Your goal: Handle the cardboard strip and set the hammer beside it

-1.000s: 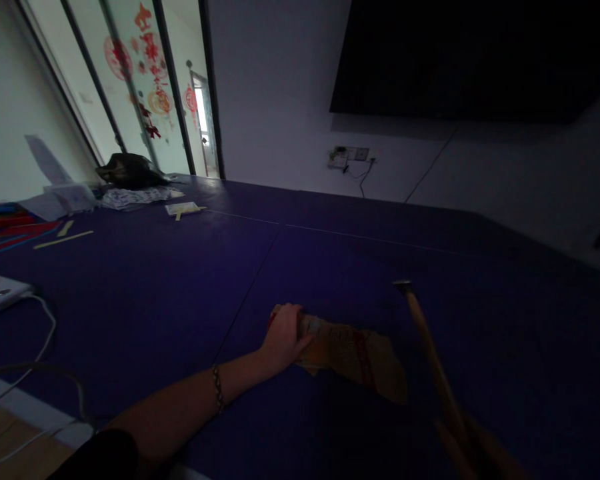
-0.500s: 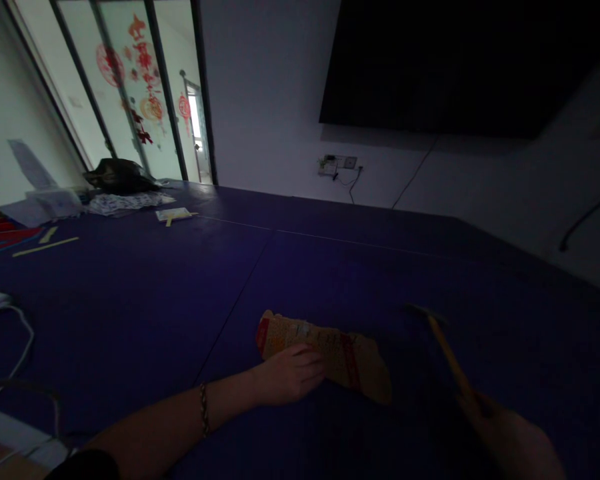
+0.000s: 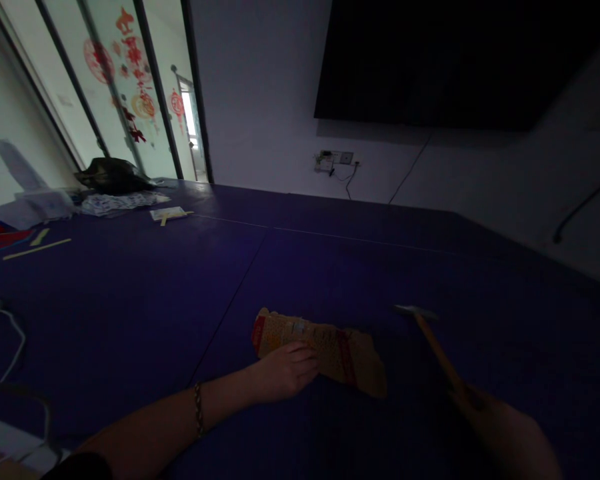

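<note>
Fingers (image 3: pixel 307 360) of your left hand (image 3: pixel 286 373) lie together over the flat brown red-banded packet (image 3: pixel 329 340), no longer at its left end; whether they pinch it, I cannot tell. Your right hand (image 3: pixel 510 430), dim, wrist cut off, wraps the wooden-handled, metal-headed hammer (image 3: pixel 437 352). The packet reaches past your left hand on both sides.

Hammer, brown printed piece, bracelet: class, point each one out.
Hammer (image 3: pixel 438 349), head view: on its handle.
Brown printed piece (image 3: pixel 329 349), head view: near its middle.
Bracelet (image 3: pixel 199 409), head view: on its band.
</note>
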Tool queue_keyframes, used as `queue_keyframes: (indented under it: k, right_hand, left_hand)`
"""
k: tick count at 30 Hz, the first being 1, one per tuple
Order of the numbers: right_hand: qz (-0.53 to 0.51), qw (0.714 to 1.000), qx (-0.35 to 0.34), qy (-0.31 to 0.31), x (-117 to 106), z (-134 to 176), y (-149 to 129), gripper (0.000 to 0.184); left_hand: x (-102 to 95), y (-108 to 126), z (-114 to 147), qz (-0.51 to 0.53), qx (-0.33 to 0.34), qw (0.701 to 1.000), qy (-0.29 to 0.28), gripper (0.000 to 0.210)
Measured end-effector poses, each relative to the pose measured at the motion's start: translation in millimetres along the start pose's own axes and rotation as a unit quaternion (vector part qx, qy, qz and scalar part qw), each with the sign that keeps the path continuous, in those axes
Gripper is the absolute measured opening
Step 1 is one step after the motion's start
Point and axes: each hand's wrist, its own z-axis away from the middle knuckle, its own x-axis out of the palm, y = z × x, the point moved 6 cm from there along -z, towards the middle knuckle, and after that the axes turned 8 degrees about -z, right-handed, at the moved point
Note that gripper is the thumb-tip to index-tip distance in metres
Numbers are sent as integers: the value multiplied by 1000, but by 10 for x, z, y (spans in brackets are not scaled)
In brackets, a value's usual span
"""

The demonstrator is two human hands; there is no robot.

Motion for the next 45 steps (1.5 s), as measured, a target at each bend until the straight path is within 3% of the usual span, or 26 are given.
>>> queue_keyframes:
  k: [3,14,22,25,27,29,31,33,38,45]
  right_hand:
    - [37,996,32,-69,53,1,-86,42]
    - [89,990,30,-102,7,-62,-377,48]
    - [183,982,-43,-31,39,-78,-399,38]
    - [237,965,-112,9,34,-130,-526,36]
    - [198,962,-183,41,37,-207,-721,36]
    - [53,973,-221,41,73,-304,-927,38]
    - [-100,968,-226,-40,225,-377,-1132,39]
    - [-204,945,-219,-132,408,-365,-1336,45]
    - [-232,928,-235,-175,558,-135,-1630,45]
    - [-229,932,-200,-199,526,77,-1554,45]
  left_hand:
    - [7,0,8,0,-3,1000,8,18]
    - [78,-18,-1,8,-30,999,-33,20]
    - [88,-29,3,18,-50,997,-50,20]
    - [99,-29,-1,18,-47,997,-66,17]
    - [93,-43,-7,23,-43,996,-76,16]
    - [80,-77,-10,30,-41,995,-83,16]
    - [69,-121,-5,34,-39,995,-91,16]
    - [66,-165,5,31,-40,994,-96,16]
    - [91,-239,25,-17,-89,989,-119,20]
    - [223,-209,68,14,-135,978,-161,22]
